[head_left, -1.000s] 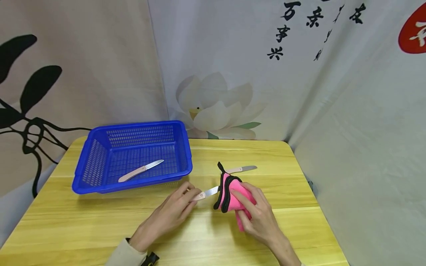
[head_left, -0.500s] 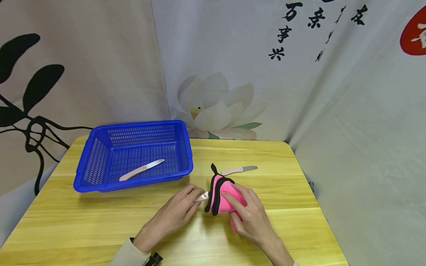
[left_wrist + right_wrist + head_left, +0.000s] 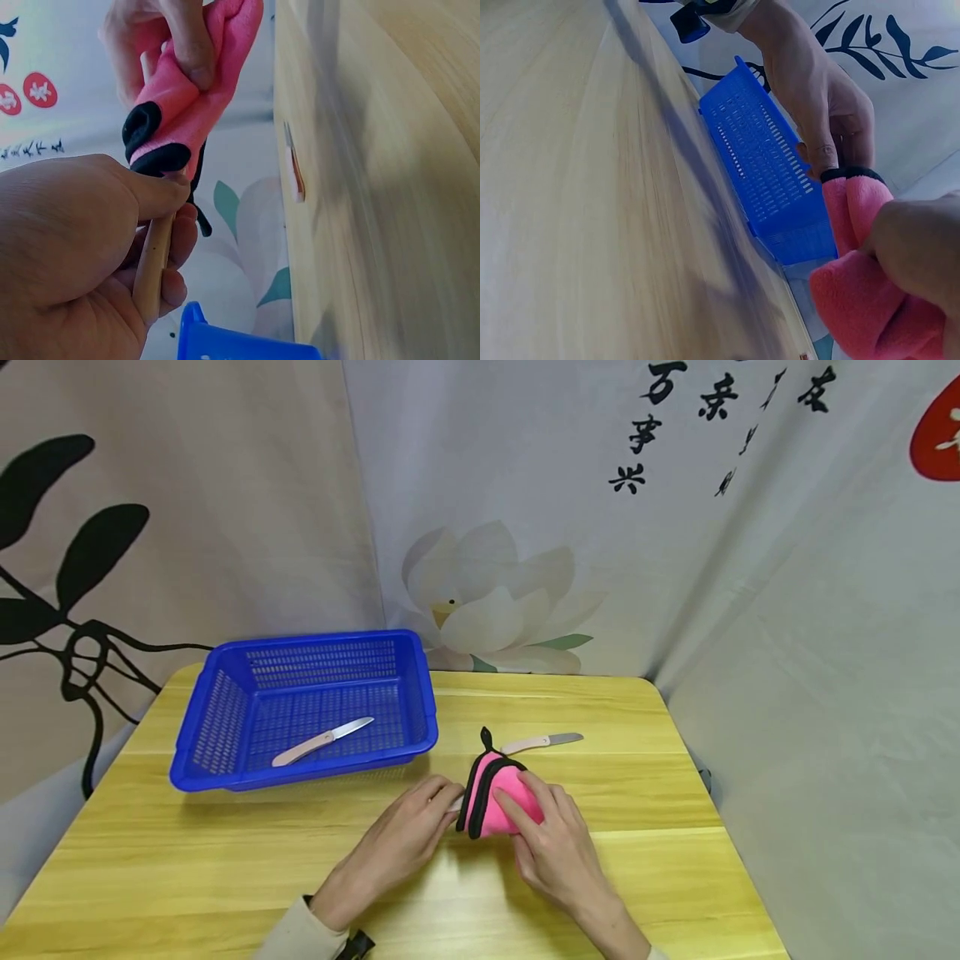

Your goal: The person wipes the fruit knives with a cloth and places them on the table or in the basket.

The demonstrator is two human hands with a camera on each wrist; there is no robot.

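My left hand [image 3: 405, 827] grips the pale handle of a knife [image 3: 154, 259]; its blade is hidden inside the folded pink cloth with black edging [image 3: 504, 802]. My right hand [image 3: 555, 843] pinches that cloth from the right side, thumb and fingers on either face of it. In the left wrist view the left thumb lies against the handle, right by the cloth's black edge. Both hands are held above the table, close together. A second knife [image 3: 542, 742] lies on the table just behind the cloth.
At the back left stands a blue plastic basket [image 3: 300, 777] with another pale-handled knife [image 3: 322, 742] in it. The wooden table [image 3: 622, 893] reaches back to a printed curtain [image 3: 510, 460]. Another curtain hangs along the right side.
The cloth in my right hand has moved left over the left hand's knife. The blade, visible a second ago, is now covered up to the handle.
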